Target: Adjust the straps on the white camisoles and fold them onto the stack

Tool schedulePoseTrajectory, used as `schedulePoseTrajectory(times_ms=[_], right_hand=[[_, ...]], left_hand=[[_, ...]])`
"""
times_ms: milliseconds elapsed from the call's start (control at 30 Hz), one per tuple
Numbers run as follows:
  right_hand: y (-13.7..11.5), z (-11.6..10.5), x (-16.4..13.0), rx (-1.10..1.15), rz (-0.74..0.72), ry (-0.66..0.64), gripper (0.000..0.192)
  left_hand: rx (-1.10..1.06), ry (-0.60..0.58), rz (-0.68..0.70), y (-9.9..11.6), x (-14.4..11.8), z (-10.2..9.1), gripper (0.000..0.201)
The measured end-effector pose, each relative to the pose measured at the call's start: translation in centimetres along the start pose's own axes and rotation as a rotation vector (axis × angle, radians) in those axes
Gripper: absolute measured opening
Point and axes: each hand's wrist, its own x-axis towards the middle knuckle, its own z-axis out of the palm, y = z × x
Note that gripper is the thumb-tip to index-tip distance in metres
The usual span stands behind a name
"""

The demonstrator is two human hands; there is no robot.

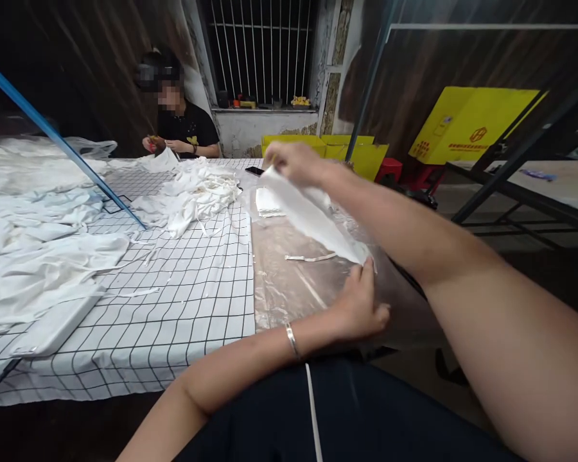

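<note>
A piece of white cloth (313, 221) is stretched between my two hands above the plastic-covered part of the table. My left hand (361, 305), with a silver bracelet at its wrist, pinches the cloth's near corner. Farther off, my right hand (293, 162) grips the far end, slightly blurred. Beneath the cloth lies a narrow white strap (311, 258) on the clear plastic sheet (279, 289). A small folded white stack (267, 202) sits just beyond, partly covered by the raised cloth.
White garments lie in heaps (192, 192) on the checked tablecloth (212, 276) at left. A blue pole (62, 144) slants across them. A co-worker (183, 128) sits at the far side. A phone (254, 171), yellow boxes (472, 125) and a red stool (389, 169) are farther back.
</note>
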Motion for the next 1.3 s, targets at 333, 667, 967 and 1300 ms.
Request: schedulePoseTrajectory(times_ms=[333, 667, 967, 1300], right_hand=[[7.0, 8.0, -24.3, -0.269, 0.715, 0.147, 0.034], [8.7, 7.2, -29.4, -0.135, 0.981, 0.169, 0.017], [9.5, 8.7, -27.2, -0.463, 0.821, 0.181, 0.025], [10.5, 8.9, -24.8, -0.419, 0.873, 0.381, 0.008]], left_hand=[[0.628, 0.031, -0.071, -10.7, -10.9, -8.5, 0.035], [0.821, -0.072, -0.013, -12.0, -10.7, -9.4, 0.02], [0.707, 0.127, -0.113, -12.1, -9.8, -10.2, 0.033], [0.88, -0.011, -0.137, -12.4, -9.9, -7.9, 0.069]])
